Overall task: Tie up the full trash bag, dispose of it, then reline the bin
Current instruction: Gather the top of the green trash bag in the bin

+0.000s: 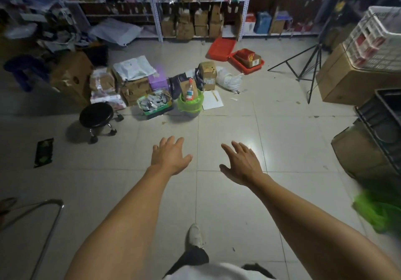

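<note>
A small bin [188, 113] lined with a green trash bag [184, 106] stands on the tiled floor ahead. It is stuffed with a cardboard piece and a plastic bottle [190, 90] poking out of the top. My left hand [170, 156] and my right hand [240, 162] are stretched forward over the floor, fingers spread, holding nothing. Both are well short of the bin. Green plastic [378, 212], blurred, lies at the right edge.
A black wheeled stool [96, 116] stands left of the bin, beside a basket of small items [154, 104] and stacked cardboard boxes [134, 88]. Red trays [235, 55], a tripod [308, 67] and shelving [195, 8] lie beyond. Crates and boxes [355, 78] line the right side.
</note>
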{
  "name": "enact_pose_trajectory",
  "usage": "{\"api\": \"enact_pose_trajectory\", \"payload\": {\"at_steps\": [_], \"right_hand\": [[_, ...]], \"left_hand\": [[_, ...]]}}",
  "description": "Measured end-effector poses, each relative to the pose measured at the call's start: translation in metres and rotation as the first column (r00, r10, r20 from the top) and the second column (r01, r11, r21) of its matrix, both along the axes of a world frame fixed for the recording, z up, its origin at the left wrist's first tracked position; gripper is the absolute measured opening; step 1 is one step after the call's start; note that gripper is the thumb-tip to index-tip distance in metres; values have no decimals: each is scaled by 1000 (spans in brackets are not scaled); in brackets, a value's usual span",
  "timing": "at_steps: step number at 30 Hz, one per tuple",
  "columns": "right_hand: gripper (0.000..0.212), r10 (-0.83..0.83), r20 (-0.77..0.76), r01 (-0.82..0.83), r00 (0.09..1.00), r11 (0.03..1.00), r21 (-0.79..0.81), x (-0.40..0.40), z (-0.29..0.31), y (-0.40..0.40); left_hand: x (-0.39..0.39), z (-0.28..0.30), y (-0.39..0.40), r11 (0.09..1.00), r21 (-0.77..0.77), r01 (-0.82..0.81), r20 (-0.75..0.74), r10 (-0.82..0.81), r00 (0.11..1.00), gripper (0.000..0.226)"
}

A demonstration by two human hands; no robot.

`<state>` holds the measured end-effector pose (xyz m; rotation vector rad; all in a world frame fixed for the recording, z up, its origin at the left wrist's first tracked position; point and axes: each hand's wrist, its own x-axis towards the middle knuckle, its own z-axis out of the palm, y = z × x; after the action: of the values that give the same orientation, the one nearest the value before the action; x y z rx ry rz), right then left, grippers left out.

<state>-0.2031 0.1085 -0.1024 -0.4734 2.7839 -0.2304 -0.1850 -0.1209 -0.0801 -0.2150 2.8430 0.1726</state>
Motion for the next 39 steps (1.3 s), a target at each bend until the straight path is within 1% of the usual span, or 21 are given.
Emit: {"api": "enact_pose_trajectory", "payload": {"at_steps": [4, 11, 16, 21, 28, 33, 39], "right_hand": [[72, -44, 33, 44, 999, 999, -14, -42, -4, -24], [73, -56, 67, 56, 996, 998, -9, -129, -14, -52], [72, -25, 46, 26, 999, 999, -19, -218, -27, -64], [72, -5, 82, 8, 997, 999, -40, -315, -36, -69], [72, 44, 150, -40, 988, 999, -29, -425, -40, -87], [71, 66, 158, -64, 985, 998, -19, -488, -49, -111], [71, 12, 183, -14, 983, 1000, 10, -556, -71, -154]], "left_hand": [[-54, -5, -28, 1000, -6, 22, 21, -22, 1000, 71], [-143, -21, -53, 999, -4, 50, 76, -49, 996, 68], [-228, -35, -64, 999, -9, 35, 101, -34, 994, 70], [-313, -39, -64, 1000, 10, -2, 110, 1, 994, 72], [-405, -40, -73, 999, 21, -36, 122, 33, 992, 73], [-468, -52, -100, 999, 26, -46, 121, 42, 992, 72], [-547, -78, -147, 998, 56, -18, 138, 10, 990, 72]]}}
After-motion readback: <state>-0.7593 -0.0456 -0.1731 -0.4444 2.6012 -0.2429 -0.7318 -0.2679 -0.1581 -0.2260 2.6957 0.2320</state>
